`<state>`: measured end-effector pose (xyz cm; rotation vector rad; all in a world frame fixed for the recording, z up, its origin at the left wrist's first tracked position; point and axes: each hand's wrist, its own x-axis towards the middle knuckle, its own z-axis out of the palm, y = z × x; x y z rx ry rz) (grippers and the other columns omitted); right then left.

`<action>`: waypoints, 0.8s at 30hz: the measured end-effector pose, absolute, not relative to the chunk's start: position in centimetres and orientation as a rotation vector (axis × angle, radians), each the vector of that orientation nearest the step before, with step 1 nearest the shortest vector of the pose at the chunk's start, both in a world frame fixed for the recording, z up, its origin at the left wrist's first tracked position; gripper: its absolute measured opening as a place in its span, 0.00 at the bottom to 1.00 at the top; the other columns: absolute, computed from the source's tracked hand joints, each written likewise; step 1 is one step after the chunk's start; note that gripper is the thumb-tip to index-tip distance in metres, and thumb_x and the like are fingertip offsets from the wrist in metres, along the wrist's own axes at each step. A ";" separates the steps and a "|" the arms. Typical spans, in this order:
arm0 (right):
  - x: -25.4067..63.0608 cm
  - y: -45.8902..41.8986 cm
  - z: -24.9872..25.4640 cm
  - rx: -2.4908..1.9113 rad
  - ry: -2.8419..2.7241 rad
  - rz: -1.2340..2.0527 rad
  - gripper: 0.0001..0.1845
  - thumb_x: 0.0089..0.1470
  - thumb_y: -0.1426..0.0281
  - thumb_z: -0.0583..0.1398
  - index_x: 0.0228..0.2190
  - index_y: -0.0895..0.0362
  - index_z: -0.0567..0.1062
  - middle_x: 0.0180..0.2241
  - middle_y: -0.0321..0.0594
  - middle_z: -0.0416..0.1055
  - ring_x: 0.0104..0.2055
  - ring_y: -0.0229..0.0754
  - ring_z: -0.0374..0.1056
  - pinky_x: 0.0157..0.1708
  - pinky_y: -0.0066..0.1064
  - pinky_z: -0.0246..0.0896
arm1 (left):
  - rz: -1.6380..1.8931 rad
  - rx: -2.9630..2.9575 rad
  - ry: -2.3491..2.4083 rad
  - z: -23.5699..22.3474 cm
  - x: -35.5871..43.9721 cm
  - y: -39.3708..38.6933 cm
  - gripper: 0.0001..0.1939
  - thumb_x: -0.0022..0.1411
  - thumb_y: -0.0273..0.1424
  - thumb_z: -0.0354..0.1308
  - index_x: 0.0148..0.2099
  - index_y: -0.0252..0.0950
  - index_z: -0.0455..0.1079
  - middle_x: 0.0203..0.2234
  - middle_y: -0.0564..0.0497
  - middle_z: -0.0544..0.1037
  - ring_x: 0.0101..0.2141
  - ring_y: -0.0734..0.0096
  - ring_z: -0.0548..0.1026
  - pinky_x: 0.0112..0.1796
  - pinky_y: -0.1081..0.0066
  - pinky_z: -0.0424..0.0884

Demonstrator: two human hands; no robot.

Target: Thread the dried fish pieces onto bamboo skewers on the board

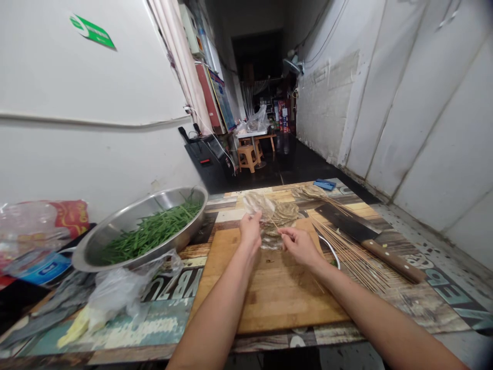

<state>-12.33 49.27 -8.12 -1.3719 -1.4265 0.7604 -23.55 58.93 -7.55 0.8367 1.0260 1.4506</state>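
Note:
My left hand (250, 228) pinches a thin, pale, round food slice (259, 203) above the far part of the wooden cutting board (227, 267). My right hand (298, 242) is closed on a thin bamboo skewer (274, 223), whose far end runs toward the slice; whether it pierces it I cannot tell. Just beyond my hands lies a pile of greyish-brown slices (285, 210), partly hidden by them. Loose bamboo skewers (356, 259) are spread to the right of the board. Farther back, more slices (308, 191) lie at the ends of skewers.
A cleaver (341, 222) with a wooden handle lies on the right, across the patterned tabletop (416, 303). At left stands a steel basin (90, 268) of cut green stalks (154, 231). Crumpled plastic bags (119, 288) lie before it. A small blue object (324, 184) sits at the back edge.

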 end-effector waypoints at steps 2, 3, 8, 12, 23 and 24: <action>-12.4 49.3 -8.1 -1.328 -1.393 0.853 0.13 0.48 0.68 0.52 0.32 0.59 0.74 0.19 0.34 0.69 0.17 0.34 0.60 0.19 0.25 0.57 | 1.343 0.614 0.941 -6.7 -23.8 58.8 0.05 0.49 0.23 0.59 0.30 0.33 0.64 0.22 0.54 0.73 0.22 0.78 0.70 0.25 0.77 0.65; -12.4 49.4 -8.1 -1.300 -1.362 0.921 0.13 0.48 0.68 0.52 0.33 0.59 0.73 0.21 0.34 0.70 0.15 0.32 0.58 0.17 0.24 0.55 | 1.290 0.528 0.921 -6.4 -24.0 58.8 0.05 0.50 0.21 0.58 0.29 0.32 0.65 0.21 0.53 0.73 0.22 0.77 0.70 0.24 0.77 0.65; -12.2 49.5 -7.9 -1.208 -1.199 1.195 0.10 0.46 0.67 0.55 0.32 0.58 0.67 0.24 0.32 0.70 0.10 0.26 0.52 0.09 0.19 0.44 | 1.136 0.442 0.855 -5.3 -24.7 58.4 0.03 0.53 0.22 0.57 0.29 0.33 0.66 0.20 0.52 0.73 0.19 0.77 0.69 0.21 0.77 0.65; -11.8 49.4 -7.6 -1.197 -1.281 1.186 0.24 0.50 0.61 0.55 0.47 0.60 0.67 0.16 0.27 0.65 0.09 0.28 0.50 0.08 0.19 0.43 | 1.180 0.588 0.727 -5.1 -24.5 57.8 0.06 0.50 0.24 0.62 0.31 0.33 0.68 0.23 0.53 0.75 0.21 0.78 0.70 0.21 0.78 0.64; -10.9 49.6 -7.2 -1.311 -1.547 0.670 0.22 0.52 0.65 0.53 0.44 0.60 0.77 0.27 0.40 0.74 0.26 0.38 0.65 0.26 0.28 0.61 | 1.168 0.431 0.853 -3.9 -24.3 57.3 0.02 0.53 0.23 0.58 0.31 0.32 0.68 0.20 0.52 0.74 0.19 0.76 0.70 0.18 0.77 0.63; -10.8 49.7 -7.2 -1.298 -1.542 0.716 0.22 0.52 0.65 0.53 0.44 0.61 0.76 0.24 0.39 0.72 0.24 0.37 0.63 0.24 0.27 0.59 | 1.174 0.421 0.862 -3.9 -24.3 57.4 0.01 0.53 0.24 0.58 0.31 0.32 0.68 0.20 0.52 0.74 0.18 0.76 0.70 0.18 0.77 0.62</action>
